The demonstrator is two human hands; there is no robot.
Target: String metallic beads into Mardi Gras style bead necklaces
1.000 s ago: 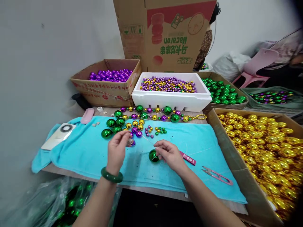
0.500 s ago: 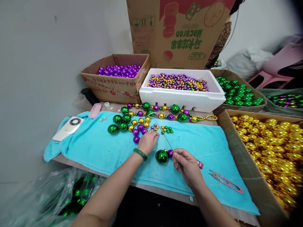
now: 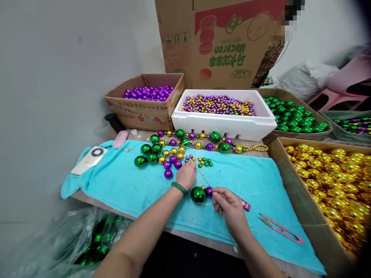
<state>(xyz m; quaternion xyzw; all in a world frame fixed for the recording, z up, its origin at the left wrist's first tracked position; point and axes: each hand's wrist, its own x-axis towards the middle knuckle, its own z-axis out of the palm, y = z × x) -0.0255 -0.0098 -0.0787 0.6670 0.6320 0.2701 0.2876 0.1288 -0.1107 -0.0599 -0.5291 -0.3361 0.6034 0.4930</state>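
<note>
My left hand (image 3: 186,175), a green bangle (image 3: 179,189) on its wrist, reaches to the small beads on the turquoise towel (image 3: 116,185). Its fingertips are closed near the small purple beads, and what they hold is too small to make out. Between the thumb and fingers of my right hand (image 3: 227,202) is a thin needle (image 3: 204,178), slanting up and left. Beside that hand lie a large green bead (image 3: 198,194) and a purple bead (image 3: 209,191). Loose green beads (image 3: 152,158) and gold beads (image 3: 180,156) lie left of the small ones.
Behind the towel lies a finished-looking bead strand (image 3: 224,147). A white foam box (image 3: 223,125) and a carton of purple beads (image 3: 139,112) stand at the back. Pink snips (image 3: 282,230) lie at right, beside a carton of gold beads (image 3: 304,197). A person stands behind.
My left hand has moved slightly right, and its fingertips have shifted from a small purple bead to beside the needle. The right hand still holds the needle. The view has shifted slightly.
</note>
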